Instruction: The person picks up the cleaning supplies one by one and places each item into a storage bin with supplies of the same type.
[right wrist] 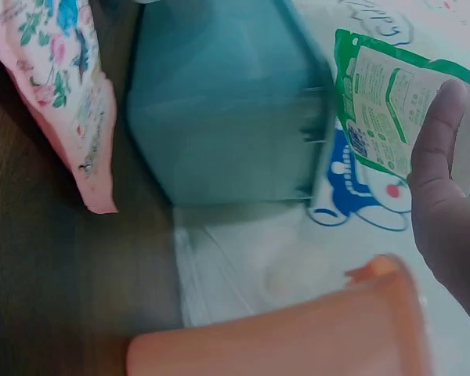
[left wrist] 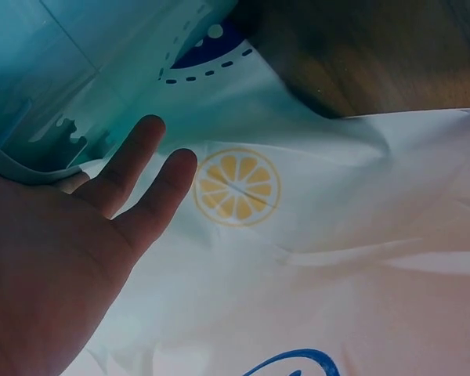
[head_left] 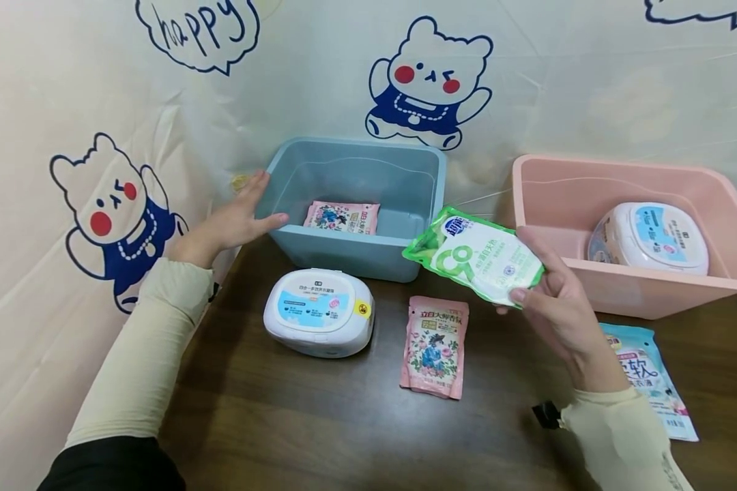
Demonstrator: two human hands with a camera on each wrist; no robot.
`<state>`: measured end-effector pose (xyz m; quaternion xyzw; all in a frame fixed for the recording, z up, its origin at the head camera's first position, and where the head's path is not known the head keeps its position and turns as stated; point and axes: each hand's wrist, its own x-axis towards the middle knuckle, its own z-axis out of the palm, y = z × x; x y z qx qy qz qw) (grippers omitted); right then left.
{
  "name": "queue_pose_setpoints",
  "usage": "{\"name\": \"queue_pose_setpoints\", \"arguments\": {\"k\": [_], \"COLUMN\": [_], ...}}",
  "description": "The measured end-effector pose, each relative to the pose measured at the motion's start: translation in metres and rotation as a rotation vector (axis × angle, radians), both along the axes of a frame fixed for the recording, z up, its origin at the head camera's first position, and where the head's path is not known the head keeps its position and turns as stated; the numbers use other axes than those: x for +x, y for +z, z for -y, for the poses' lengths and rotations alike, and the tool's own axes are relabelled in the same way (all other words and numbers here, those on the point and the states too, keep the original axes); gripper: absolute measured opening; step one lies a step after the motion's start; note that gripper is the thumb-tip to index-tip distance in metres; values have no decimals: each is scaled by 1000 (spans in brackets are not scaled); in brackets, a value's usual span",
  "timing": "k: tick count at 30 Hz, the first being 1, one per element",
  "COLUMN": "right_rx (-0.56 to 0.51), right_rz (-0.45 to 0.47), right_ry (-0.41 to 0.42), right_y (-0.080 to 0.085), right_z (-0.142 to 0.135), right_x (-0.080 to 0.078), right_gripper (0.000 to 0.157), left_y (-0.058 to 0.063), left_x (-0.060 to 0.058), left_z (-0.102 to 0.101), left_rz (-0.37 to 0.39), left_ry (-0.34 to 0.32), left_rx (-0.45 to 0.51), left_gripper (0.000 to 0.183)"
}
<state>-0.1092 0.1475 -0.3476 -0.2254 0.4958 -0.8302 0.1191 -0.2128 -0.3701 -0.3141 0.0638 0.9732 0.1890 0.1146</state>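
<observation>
My right hand (head_left: 559,307) pinches a green and white pouch (head_left: 475,256) by its right end. The pouch is held tilted above the table, between the two bins, its left corner overlapping the blue bin's front right corner. Its printed back (right wrist: 384,110) shows in the right wrist view. My left hand (head_left: 236,215) is at the left side of the blue bin (head_left: 356,256), thumb stretched along the front rim; in the left wrist view two fingers (left wrist: 153,200) extend straight beside the bin. Inside the blue bin lies a pink floral pouch (head_left: 344,217).
A white lidded tub (head_left: 319,314) and another pink pouch (head_left: 435,348) lie on the dark wooden table (head_left: 356,436) before the blue bin. The pink bin (head_left: 639,296) at right contains a similar white tub (head_left: 669,239). A light blue pouch (head_left: 657,389) lies partly behind the right forearm.
</observation>
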Motion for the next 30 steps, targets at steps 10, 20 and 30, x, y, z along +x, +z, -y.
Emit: {"name": "queue_pose_setpoints", "arguments": {"k": [10,20,30], "right_rx": [184,145,-128], "right_rz": [132,260,224], "right_ry": [-22,-34,-24], "right_y": [-4,-6,-7], "right_z": [13,35,41], "right_x": [-22,-37,-46], "right_gripper": [74,74,59], "left_y": [-2,0,-1], "left_x": [1,2,-2], "left_z": [3,5,0], "left_rz": [2,-3,-4], "left_ry": [13,19,6], "left_rx": [19,33,48], "left_gripper": [101,102,102]}}
